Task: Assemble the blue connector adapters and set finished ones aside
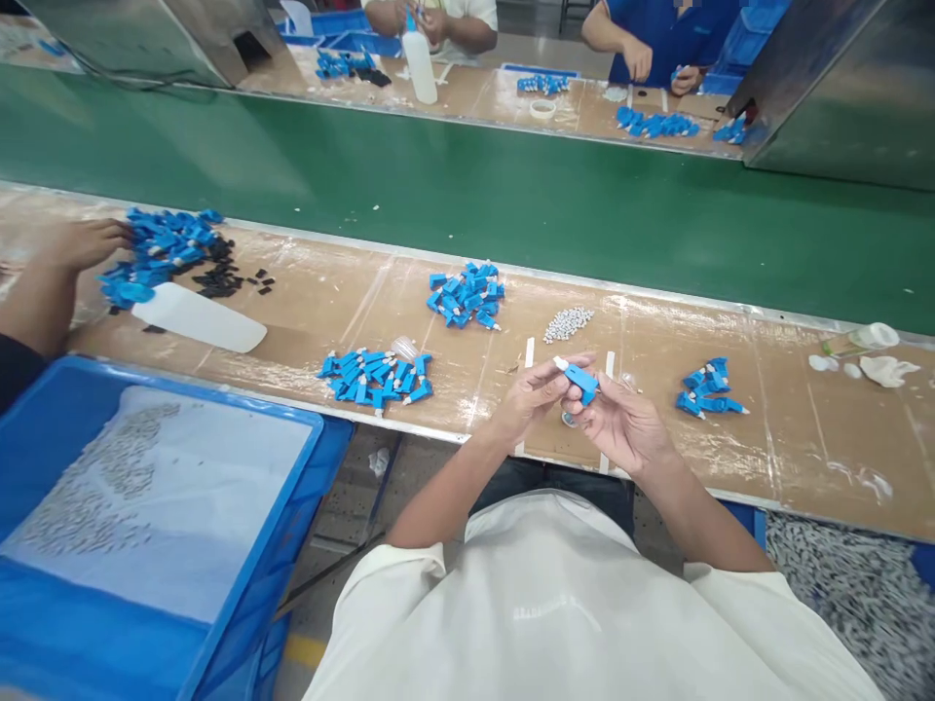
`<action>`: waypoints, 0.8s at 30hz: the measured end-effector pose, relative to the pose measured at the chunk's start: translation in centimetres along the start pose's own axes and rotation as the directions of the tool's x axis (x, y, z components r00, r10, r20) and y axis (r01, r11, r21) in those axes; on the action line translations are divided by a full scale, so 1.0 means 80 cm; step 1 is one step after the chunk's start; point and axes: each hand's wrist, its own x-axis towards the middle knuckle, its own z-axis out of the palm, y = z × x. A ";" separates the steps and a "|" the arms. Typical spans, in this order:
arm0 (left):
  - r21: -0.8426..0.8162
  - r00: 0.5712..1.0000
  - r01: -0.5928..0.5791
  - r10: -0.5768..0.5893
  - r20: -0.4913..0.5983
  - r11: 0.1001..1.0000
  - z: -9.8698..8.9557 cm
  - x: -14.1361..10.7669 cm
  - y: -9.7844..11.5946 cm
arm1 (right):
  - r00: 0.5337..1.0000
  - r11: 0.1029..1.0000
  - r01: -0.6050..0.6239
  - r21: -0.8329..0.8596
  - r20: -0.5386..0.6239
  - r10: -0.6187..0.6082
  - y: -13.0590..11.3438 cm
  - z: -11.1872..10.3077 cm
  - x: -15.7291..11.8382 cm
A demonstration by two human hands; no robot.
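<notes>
Two bare hands, the left hand (537, 394) and the right hand (620, 424), grip one small blue plastic part with a white tip (582, 380) between thumbs and fingers, above the near edge of a long brown bench (679, 326). At lower left, one large blue plastic bin (109, 623) holds a white sheet (226, 467) scattered with tiny pale pieces (94, 497), too many to count. At lower right, one blue-rimmed container (760, 526) is full of small grey-white pieces (840, 584). One white plastic bottle with a blue cap (208, 319) lies on its side, left of two piles of blue parts (467, 294); one small cluster of blue parts (708, 389) sits right of the hands. Beyond the held part is one heap of grey-white beads (568, 324).
</notes>
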 end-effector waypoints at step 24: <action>-0.234 0.900 0.099 -0.188 -0.394 0.967 -0.075 -0.051 -0.057 | 0.857 0.401 0.062 -0.914 -0.157 -0.490 0.082 -0.100 0.005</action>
